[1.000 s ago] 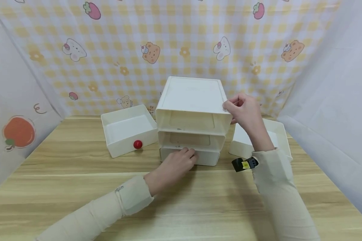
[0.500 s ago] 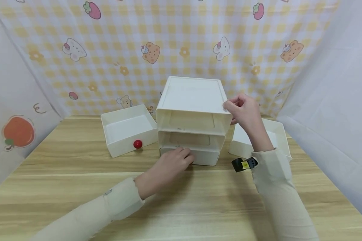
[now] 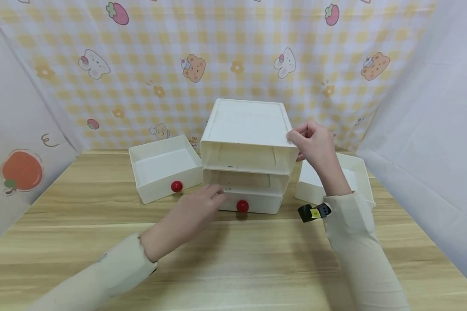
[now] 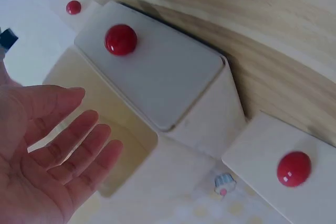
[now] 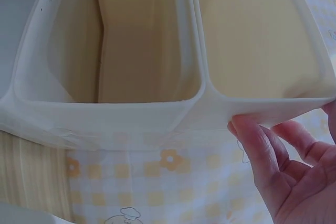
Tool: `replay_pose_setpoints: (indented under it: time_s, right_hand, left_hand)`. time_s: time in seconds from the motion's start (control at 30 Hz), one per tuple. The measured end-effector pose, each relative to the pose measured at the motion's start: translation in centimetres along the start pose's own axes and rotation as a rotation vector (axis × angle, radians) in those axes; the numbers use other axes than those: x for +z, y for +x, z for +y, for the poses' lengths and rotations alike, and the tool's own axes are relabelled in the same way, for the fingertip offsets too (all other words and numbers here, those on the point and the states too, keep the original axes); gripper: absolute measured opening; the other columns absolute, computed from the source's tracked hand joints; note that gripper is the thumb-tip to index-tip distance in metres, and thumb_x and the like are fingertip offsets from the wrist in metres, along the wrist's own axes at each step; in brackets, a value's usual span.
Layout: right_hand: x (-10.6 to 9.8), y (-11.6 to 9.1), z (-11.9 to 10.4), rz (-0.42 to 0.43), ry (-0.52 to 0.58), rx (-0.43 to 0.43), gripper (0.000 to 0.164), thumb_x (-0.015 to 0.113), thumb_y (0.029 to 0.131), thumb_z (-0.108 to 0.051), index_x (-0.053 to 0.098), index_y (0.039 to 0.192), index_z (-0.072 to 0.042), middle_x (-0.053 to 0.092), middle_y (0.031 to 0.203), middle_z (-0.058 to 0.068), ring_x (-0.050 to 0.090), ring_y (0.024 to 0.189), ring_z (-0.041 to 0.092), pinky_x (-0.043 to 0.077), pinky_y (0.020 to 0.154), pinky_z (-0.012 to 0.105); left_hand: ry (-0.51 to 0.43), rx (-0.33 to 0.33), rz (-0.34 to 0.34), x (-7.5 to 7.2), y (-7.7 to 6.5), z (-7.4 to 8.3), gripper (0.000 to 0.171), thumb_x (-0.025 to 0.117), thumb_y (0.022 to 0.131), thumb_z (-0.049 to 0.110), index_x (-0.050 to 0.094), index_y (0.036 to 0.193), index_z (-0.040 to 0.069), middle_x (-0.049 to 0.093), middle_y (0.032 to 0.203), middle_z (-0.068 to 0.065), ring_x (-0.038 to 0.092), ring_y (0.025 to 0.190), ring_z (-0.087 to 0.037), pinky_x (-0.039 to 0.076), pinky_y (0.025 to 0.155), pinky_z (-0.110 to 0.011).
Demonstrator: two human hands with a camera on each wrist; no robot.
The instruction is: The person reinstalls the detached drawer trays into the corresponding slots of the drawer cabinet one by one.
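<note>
A white three-tier drawer cabinet (image 3: 252, 123) stands in the middle of the table. Its upper two compartments are hollow; a drawer (image 3: 262, 203) with a red round knob (image 3: 243, 206) fills the bottom one. My left hand (image 3: 186, 216) is off the knob, in front of the cabinet's lower left side, and holds nothing. In the left wrist view its fingers (image 4: 86, 150) are spread loosely, apart from the drawer front. My right hand (image 3: 315, 144) grips the cabinet's top right edge. The right wrist view has its fingertips (image 5: 244, 124) against the top tier's side wall.
A loose white drawer (image 3: 167, 166) with a red knob (image 3: 176, 186) lies left of the cabinet. Another loose drawer (image 3: 359, 172) lies to the right, partly behind the right forearm. A checked, patterned cloth (image 3: 233, 43) hangs behind the wooden table (image 3: 256, 263).
My left hand has drawn back to the left and toward me from the bottom drawer's front, uncovering the red knob. My right hand stays at the cabinet's top right edge.
</note>
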State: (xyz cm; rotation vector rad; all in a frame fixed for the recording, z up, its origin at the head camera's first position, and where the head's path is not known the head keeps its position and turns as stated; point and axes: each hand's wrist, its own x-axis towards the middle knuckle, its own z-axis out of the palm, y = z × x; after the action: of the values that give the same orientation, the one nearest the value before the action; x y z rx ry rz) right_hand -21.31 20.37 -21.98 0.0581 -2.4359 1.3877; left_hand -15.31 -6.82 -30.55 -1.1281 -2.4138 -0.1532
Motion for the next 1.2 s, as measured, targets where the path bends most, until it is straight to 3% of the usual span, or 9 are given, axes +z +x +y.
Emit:
replay_pose_setpoints:
  time_s: [0.1, 0.23, 0.4, 0.67, 0.87, 0.93, 1.2]
  right_hand:
    - [0.0, 0.0, 0.0, -0.001, 0.002, -0.005, 0.020, 0.059, 0.083, -0.025, 0.060, 0.091, -0.006, 0.053, 0.067, -0.007, 0.052, 0.049, 0.010, 0.054, 0.049, 0.026]
    - [0.0, 0.0, -0.1, -0.001, 0.004, 0.000, 0.021, 0.059, 0.083, -0.026, 0.060, 0.091, -0.007, 0.053, 0.067, -0.008, 0.051, 0.050, 0.010, 0.054, 0.049, 0.026]
    - [0.0, 0.1, 0.0, 0.001, 0.012, 0.002, 0.020, 0.059, 0.083, -0.025, 0.060, 0.091, -0.007, 0.053, 0.067, -0.008, 0.052, 0.049, 0.010, 0.054, 0.049, 0.026]
    - [0.0, 0.0, 0.0, 0.000, 0.009, -0.001, 0.021, 0.059, 0.083, -0.025, 0.060, 0.092, -0.006, 0.053, 0.067, -0.007, 0.052, 0.049, 0.010, 0.054, 0.049, 0.026]
    - [0.2, 0.1, -0.1, -0.006, 0.009, 0.001, 0.020, 0.059, 0.083, -0.024, 0.060, 0.091, -0.006, 0.052, 0.067, -0.005, 0.052, 0.048, 0.011, 0.054, 0.049, 0.027]
    - [0.1, 0.1, -0.1, -0.003, 0.007, -0.002, 0.020, 0.059, 0.083, -0.025, 0.060, 0.091, -0.006, 0.052, 0.068, -0.006, 0.052, 0.049, 0.010, 0.054, 0.049, 0.026]
    - [0.0, 0.0, 0.0, -0.006, 0.009, 0.000, 0.019, 0.059, 0.083, -0.024, 0.059, 0.091, -0.007, 0.053, 0.068, -0.006, 0.053, 0.050, 0.012, 0.054, 0.050, 0.027]
  left_hand:
    - [0.018, -0.012, 0.053, -0.2, -0.6, -0.8, 0.028, 0.070, 0.076, 0.002, 0.067, 0.103, 0.009, 0.064, 0.100, -0.006, 0.061, 0.082, -0.018, 0.053, 0.060, -0.023]
    - [-0.016, -0.044, 0.121, -0.6, -1.4, -2.3, 0.027, 0.072, 0.074, 0.000, 0.067, 0.100, 0.006, 0.064, 0.095, -0.005, 0.060, 0.082, -0.019, 0.052, 0.066, -0.027]
    - [-0.032, -0.150, 0.155, -1.2, -2.5, -4.4, 0.023, 0.070, 0.076, 0.000, 0.068, 0.098, 0.005, 0.065, 0.094, -0.006, 0.061, 0.081, -0.023, 0.053, 0.064, -0.032]
    - [-0.022, -0.331, 0.135, -3.0, -4.2, -7.0, 0.020, 0.064, 0.082, 0.005, 0.066, 0.102, 0.005, 0.063, 0.099, -0.013, 0.057, 0.090, -0.034, 0.052, 0.072, -0.045]
    - [-0.035, -0.451, 0.147, -3.6, -5.6, -9.2, 0.025, 0.062, 0.084, 0.006, 0.063, 0.109, 0.004, 0.060, 0.102, -0.017, 0.056, 0.080, -0.032, 0.046, 0.051, -0.037]
    - [-0.045, -0.500, 0.133, -3.5, -6.0, -10.1, 0.026, 0.060, 0.085, 0.007, 0.062, 0.111, 0.003, 0.059, 0.104, -0.019, 0.055, 0.076, -0.031, 0.045, 0.050, -0.036]
    - [-0.140, -0.661, 0.064, -2.8, -7.8, -13.0, 0.035, 0.054, 0.089, 0.009, 0.052, 0.121, -0.004, 0.052, 0.116, -0.031, 0.055, 0.093, -0.045, 0.046, 0.072, -0.056]
